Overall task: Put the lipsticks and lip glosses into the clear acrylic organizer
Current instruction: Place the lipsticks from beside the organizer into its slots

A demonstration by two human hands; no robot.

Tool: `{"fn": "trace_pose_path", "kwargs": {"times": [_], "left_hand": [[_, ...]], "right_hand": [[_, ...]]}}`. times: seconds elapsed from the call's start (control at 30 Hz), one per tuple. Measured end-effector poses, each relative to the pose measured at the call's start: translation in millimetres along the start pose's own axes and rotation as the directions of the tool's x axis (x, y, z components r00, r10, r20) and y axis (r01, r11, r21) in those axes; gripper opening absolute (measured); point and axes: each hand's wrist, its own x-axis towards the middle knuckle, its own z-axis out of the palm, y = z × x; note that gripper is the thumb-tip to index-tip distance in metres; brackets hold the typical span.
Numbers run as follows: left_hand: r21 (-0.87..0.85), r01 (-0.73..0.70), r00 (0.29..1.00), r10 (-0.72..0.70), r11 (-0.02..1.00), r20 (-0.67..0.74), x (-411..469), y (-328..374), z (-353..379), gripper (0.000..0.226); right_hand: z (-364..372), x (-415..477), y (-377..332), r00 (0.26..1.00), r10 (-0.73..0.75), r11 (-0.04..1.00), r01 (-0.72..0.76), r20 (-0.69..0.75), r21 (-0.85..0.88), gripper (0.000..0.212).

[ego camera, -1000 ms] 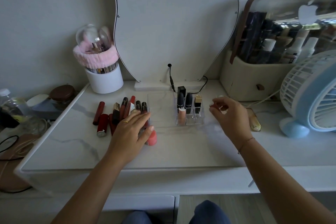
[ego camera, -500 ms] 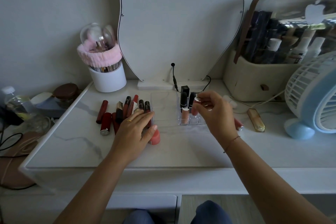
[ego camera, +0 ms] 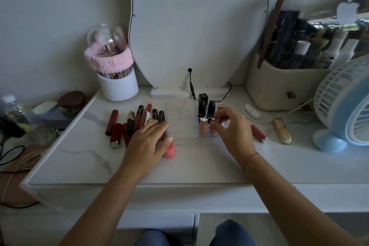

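The white marble-look desk (ego camera: 199, 166) spreads in front of me, with the mirror (ego camera: 199, 26) standing at its back edge at 12 o'clock and the blue fan (ego camera: 343, 106) off at 3 o'clock. The clear acrylic organizer (ego camera: 179, 118) sits just past the middle of the desk, toward 12 o'clock. Its right-hand slots hold two black lipsticks (ego camera: 201, 108) and a peach gloss (ego camera: 203, 128), all upright, while its left part looks unfilled. The pile of lipsticks and glosses (ego camera: 135, 122), mostly deep red and black tubes, lies flat at 10 o'clock, touching the organizer's left side. My left hand (ego camera: 147, 142) lies flat and relaxed on that pile, fingers straight, I judge to keep the round tubes from rolling and within reach. My right hand (ego camera: 233, 132) pinches the silver cap of a pink lip gloss (ego camera: 213, 131), held upright so it drops straight into a front slot. A coral tube (ego camera: 170, 151) stands by my left thumb at 6 o'clock from the pile. A red gloss (ego camera: 259, 133) and a gold tube (ego camera: 282, 131) lie loose at 2 o'clock.
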Motion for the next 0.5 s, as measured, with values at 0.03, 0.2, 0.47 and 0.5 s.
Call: {"fn": "trace_pose_path", "kwargs": {"times": [0.03,0.2,0.47,0.5], "left_hand": [[0.006,0.000,1.000,0.000,1.000,0.003,0.1,-0.7,0.6,0.057],[-0.009,-0.002,1.000,0.002,1.000,0.002,0.8,-1.8,0.2,0.058],[0.011,-0.009,1.000,0.009,1.000,-0.006,0.6,-0.8,-0.6,0.060],[0.016,-0.008,1.000,0.008,1.000,-0.002,0.6,-0.6,-0.7,0.060]], "right_hand": [[-0.4,0.1,0.2,1.000,-0.003,1.000,0.003,-0.001,0.004,0.015],[-11.4,-2.4,7.4,0.999,-0.029,0.999,0.029,-0.021,0.027,0.016],[-51.4,-3.8,54.3,0.973,0.230,0.847,-0.207,-0.013,-0.490,0.032],[-52.8,-4.3,56.9,0.967,0.256,0.831,-0.221,-0.001,-0.510,0.031]]}}
